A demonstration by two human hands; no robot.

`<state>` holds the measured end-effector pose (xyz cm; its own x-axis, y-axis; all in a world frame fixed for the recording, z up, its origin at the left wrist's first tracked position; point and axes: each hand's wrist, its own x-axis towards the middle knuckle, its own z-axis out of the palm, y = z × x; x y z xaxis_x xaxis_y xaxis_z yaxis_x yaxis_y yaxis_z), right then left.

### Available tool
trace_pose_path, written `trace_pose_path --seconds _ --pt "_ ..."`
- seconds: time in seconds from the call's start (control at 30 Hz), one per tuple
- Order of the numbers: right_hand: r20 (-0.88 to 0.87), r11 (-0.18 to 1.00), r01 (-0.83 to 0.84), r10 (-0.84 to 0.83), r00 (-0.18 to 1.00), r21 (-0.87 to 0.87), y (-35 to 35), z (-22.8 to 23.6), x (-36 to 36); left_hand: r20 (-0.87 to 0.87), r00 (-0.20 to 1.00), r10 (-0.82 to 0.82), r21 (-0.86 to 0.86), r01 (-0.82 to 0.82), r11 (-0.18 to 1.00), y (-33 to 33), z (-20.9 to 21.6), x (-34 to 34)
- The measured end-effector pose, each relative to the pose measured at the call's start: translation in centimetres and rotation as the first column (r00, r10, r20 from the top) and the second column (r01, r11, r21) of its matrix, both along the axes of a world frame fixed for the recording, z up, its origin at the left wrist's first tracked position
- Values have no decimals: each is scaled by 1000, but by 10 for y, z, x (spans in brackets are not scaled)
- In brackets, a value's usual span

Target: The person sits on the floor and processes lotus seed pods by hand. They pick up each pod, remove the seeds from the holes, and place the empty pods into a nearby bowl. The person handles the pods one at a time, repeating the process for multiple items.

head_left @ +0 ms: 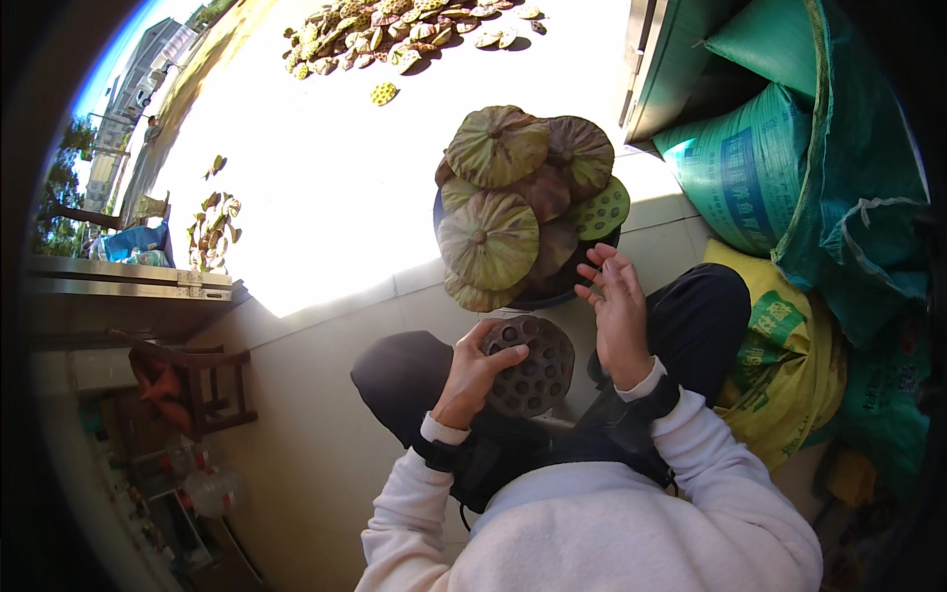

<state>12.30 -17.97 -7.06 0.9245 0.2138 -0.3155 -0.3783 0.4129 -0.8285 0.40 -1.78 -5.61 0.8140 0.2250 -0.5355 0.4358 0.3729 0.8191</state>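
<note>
A dark brown lotus seed pod [534,372], its face of round holes turned up, is gripped at its left edge by my left hand [474,373], thumb over the top. To the right of it my right hand [619,311] is raised, palm inward and fingers apart, with nothing in it. Just beyond both hands stands a dark tub [602,255] heaped with lotus pods. Most of these show ribbed green-brown undersides, like the large pod [488,238] at the front. A green pod [603,209] with seed holes lies at the heap's right side, near my right fingertips.
Green woven sacks [740,168] and a yellow sack [789,365] crowd my right side. Beyond the doorway, many lotus pods [395,35] lie on bright ground, with a smaller cluster [214,230] farther left. A wooden chair [212,385] and plastic bottles [209,488] are at the left.
</note>
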Motion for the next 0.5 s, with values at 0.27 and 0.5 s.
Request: trace_pose_path --seconds 0.27,0.5 --pt "276 793 -371 540 795 -482 2 -15 -22 57 989 -139 193 126 973 -2 6 3" --pt "171 762 -441 570 803 -474 1 -20 -15 -4 995 -96 142 95 985 -7 9 -11"
